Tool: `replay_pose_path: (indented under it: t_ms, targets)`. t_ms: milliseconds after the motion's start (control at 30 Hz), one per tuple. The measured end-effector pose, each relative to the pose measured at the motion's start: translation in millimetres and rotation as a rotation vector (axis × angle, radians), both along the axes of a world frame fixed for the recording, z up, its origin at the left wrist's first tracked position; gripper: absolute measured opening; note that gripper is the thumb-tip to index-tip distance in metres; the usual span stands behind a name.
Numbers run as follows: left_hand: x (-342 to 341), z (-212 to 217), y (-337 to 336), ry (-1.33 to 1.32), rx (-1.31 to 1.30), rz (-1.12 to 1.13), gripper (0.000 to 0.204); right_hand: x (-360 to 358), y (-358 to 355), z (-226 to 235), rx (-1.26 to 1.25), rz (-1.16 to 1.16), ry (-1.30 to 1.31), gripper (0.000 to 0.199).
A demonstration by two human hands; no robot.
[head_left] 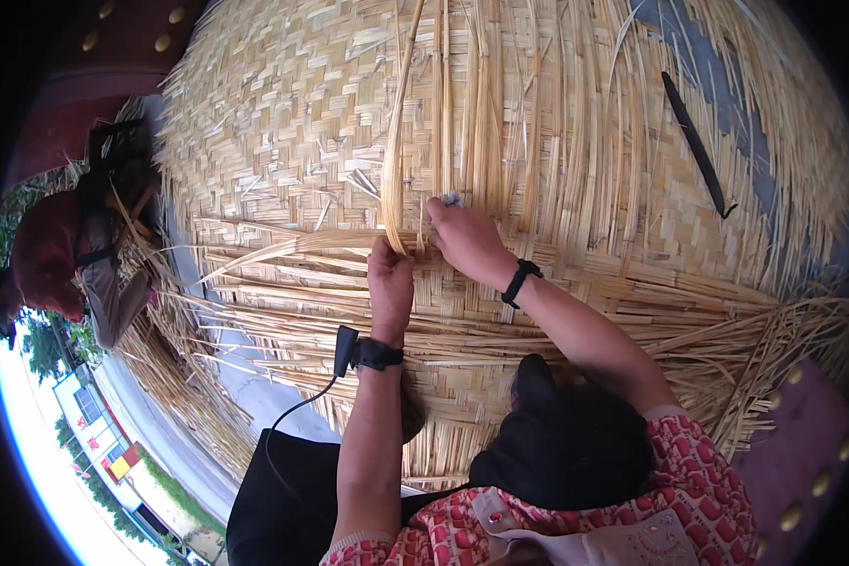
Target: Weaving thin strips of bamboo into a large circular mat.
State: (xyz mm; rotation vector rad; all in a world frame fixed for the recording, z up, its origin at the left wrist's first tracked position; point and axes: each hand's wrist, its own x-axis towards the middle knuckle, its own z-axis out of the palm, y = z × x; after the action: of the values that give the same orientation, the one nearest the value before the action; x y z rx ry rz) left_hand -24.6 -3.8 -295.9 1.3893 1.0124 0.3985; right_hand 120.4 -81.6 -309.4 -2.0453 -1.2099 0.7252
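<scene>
A large woven reed mat [283, 104] spreads out in front of me, with long flat reed strips [481, 113] running away from me on its upper face. My left hand [390, 288] is closed, pinching the near end of a folded pale reed strip [393, 189] against the weave. Just to its right, my right hand [467, 243] is closed and pressed low to the mat among the strips; its fingertips are partly hidden, so what they grip is unclear. A small whitish-grey bit [453, 199] shows beside its knuckles.
A slim dark tool [696, 146] with a hooked tip lies on loose strips at the right. Crosswise strips [292, 307] fan out at the mat's near side. Loose reeds [774, 349] pile up at the right. Another person [75, 250] crouches at the left beside more reeds.
</scene>
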Motion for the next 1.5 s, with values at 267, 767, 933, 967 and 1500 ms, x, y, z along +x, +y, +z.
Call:
replay_pose_path:
  t_ms: [267,767,933,967,1500]
  targets:
    - [-21,-14,-4,-0.117,-0.033,0.073,0.020,-5,-13,-14,0.198,-0.013,0.020,0.026]
    - [12,47,92,1.002,0.735,-0.869,0.031,17,-146,33,-0.007,-0.247,-0.330,0.040]
    - [1,11,128,0.727,0.431,-0.812,0.025,6,-171,-4,-0.188,-0.093,-0.466,0.057]
    - [2,10,123,0.723,0.423,-0.823,0.025,7,-174,-8,-0.201,-0.116,-0.447,0.058]
    - [-5,15,101,0.724,0.906,-0.879,0.016,8,-198,4,-0.221,-0.113,-0.551,0.043]
